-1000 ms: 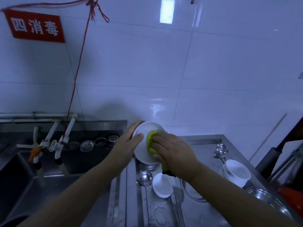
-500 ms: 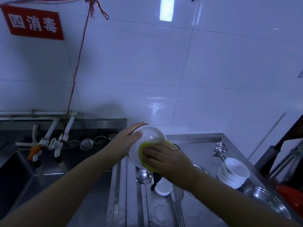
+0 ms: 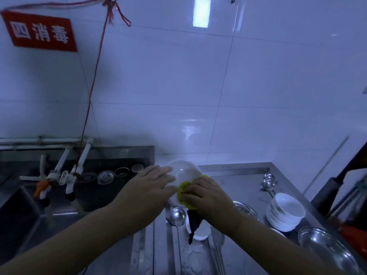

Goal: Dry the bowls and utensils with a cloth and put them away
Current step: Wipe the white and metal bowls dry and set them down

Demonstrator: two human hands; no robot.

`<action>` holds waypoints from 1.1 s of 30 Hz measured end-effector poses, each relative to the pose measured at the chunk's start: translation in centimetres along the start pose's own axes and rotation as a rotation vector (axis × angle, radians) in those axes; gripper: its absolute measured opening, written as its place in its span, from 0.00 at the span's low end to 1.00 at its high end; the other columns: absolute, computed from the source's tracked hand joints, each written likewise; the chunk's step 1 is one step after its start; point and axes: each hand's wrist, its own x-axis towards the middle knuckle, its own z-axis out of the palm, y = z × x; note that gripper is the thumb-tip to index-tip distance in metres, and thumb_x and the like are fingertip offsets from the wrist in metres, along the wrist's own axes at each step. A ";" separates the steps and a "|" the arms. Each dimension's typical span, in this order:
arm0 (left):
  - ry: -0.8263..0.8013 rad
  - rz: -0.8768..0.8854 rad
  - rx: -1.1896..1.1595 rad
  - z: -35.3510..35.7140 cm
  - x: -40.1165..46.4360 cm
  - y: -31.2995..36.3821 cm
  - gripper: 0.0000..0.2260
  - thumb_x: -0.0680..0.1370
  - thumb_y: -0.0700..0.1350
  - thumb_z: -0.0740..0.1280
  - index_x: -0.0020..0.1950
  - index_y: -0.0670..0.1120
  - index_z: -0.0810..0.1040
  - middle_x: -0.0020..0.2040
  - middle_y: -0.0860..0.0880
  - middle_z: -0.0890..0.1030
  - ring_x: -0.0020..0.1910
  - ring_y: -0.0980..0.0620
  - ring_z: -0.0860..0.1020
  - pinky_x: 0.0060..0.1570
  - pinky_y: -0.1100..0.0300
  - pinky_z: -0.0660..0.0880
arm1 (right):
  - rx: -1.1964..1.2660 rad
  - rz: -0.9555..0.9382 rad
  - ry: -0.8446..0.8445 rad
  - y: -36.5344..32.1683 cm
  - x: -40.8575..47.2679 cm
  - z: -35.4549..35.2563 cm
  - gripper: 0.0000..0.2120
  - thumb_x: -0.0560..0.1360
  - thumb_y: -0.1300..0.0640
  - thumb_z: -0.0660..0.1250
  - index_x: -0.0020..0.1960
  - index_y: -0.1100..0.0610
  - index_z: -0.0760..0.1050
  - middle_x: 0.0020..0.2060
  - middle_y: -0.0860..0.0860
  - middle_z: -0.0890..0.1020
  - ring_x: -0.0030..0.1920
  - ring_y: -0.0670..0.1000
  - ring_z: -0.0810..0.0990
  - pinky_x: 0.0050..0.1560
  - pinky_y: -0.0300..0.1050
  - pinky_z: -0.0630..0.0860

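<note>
I hold a white bowl point(image 3: 185, 172) tilted above the steel counter point(image 3: 234, 177). My left hand point(image 3: 149, 187) grips its left rim, fingers over the edge. My right hand point(image 3: 206, 195) presses a yellow-green cloth point(image 3: 182, 190) against the bowl's lower right side; a dark corner of the cloth point(image 3: 193, 223) hangs below. Under my hands lie a steel ladle point(image 3: 177, 216) and a small white bowl point(image 3: 200, 233). A stack of white bowls point(image 3: 286, 211) stands at the right, with steel spoons point(image 3: 268, 182) behind it.
A deep steel sink point(image 3: 23, 211) with white taps point(image 3: 65, 175) lies to the left; strainers and lids point(image 3: 113, 175) sit on its back ledge. Steel bowls point(image 3: 327, 251) rest at the counter's right front. A red sign point(image 3: 41, 32) and red string point(image 3: 95, 80) hang on the tiled wall.
My right hand slid the cloth from the bowl's middle down to its lower right rim. My left hand shifted further over the bowl's left side, turning it.
</note>
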 end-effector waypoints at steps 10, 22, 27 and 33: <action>-0.029 -0.199 -0.513 1.3 -0.4 -0.9 0.04 0.68 0.51 0.65 0.38 0.53 0.78 0.33 0.58 0.78 0.33 0.62 0.76 0.38 0.66 0.73 | 0.274 0.172 0.113 0.8 0.2 -1.1 0.21 0.79 0.43 0.60 0.65 0.55 0.68 0.63 0.52 0.71 0.61 0.53 0.71 0.65 0.46 0.66; 0.149 -0.753 -1.953 1.4 2.7 2.9 0.10 0.77 0.36 0.62 0.55 0.35 0.79 0.50 0.34 0.81 0.46 0.43 0.81 0.43 0.56 0.78 | 0.272 0.420 0.359 -3.0 2.5 -0.7 0.25 0.81 0.39 0.50 0.68 0.55 0.70 0.71 0.55 0.68 0.73 0.56 0.64 0.69 0.58 0.61; 0.213 -0.675 -1.903 0.9 3.6 2.5 0.10 0.71 0.35 0.65 0.50 0.34 0.79 0.46 0.37 0.81 0.45 0.46 0.81 0.45 0.59 0.78 | 0.311 0.404 0.447 -1.3 4.2 -1.5 0.16 0.82 0.48 0.55 0.60 0.52 0.77 0.66 0.50 0.72 0.71 0.51 0.65 0.69 0.57 0.63; 0.358 -0.719 -2.012 1.0 3.9 1.1 0.12 0.69 0.37 0.63 0.47 0.41 0.84 0.46 0.43 0.84 0.45 0.50 0.82 0.42 0.60 0.78 | 0.803 0.798 0.528 0.7 6.3 -2.9 0.17 0.77 0.52 0.58 0.60 0.53 0.80 0.62 0.42 0.77 0.66 0.43 0.71 0.68 0.41 0.67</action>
